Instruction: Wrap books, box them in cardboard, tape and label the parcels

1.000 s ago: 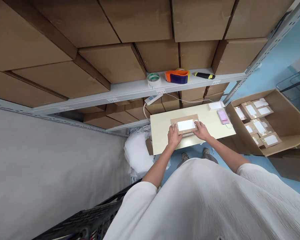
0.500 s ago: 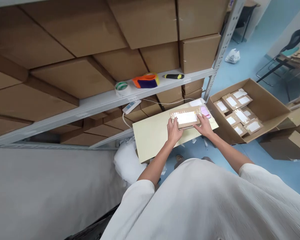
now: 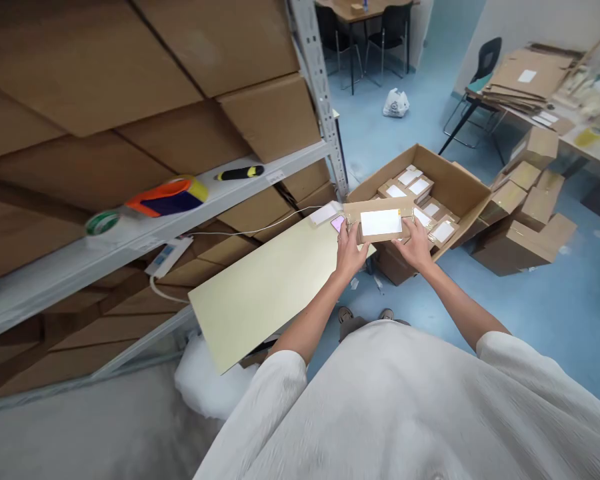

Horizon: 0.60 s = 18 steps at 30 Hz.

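I hold a small flat cardboard parcel (image 3: 380, 221) with a white label, gripped at both ends. My left hand (image 3: 351, 250) clasps its left end and my right hand (image 3: 416, 243) its right end. The parcel hangs in the air past the right end of the pale yellow table (image 3: 260, 287), close to the large open carton (image 3: 460, 180) on the floor. That carton holds several similar labelled parcels.
A metal rack (image 3: 320, 87) full of brown cartons stands at the left; on its shelf lie a tape roll (image 3: 101, 222), an orange tape dispenser (image 3: 167, 195) and a yellow-black knife (image 3: 240, 173). More boxes (image 3: 525, 220) are stacked on the blue floor at right, chairs and tables beyond.
Both hands lifted the parcel off the table and carried it to the right, toward the open carton. My view swung right with it.
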{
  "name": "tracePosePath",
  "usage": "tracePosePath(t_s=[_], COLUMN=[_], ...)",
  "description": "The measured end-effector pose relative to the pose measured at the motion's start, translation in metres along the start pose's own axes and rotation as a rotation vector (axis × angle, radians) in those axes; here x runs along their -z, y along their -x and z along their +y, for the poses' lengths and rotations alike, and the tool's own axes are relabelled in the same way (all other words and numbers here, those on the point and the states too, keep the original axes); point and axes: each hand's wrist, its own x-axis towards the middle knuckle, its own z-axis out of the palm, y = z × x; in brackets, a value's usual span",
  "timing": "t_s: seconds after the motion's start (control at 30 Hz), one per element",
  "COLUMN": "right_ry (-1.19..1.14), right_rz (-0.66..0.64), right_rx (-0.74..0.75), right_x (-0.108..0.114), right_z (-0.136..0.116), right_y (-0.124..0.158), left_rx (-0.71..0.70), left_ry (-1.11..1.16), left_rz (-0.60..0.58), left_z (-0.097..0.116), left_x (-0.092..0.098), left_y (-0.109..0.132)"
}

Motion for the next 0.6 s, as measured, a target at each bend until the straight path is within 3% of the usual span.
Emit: tracePosePath(t_s=[0.13, 0.3, 0.6], right_ry=[0.037, 0.051, 0.035], right_rz=[0.017, 0.043, 0.029], right_rx=[-0.119, -0.244, -0.460], right_x=[0.022, 0.031, 0.021], right_z=[0.037, 0.073, 0.123], right_y=[0.008, 0.013, -0.024], left_rx=[-0.042, -0.082, -0.141], left_ry=[0.021, 0.065, 0.109], left_rz=[-0.142, -0.260, -0.495], left_z=[0.021, 0.033, 0.017], left_x=[-0.036, -0.077, -0.138], left_y=[-0.024, -0.056, -0.150])
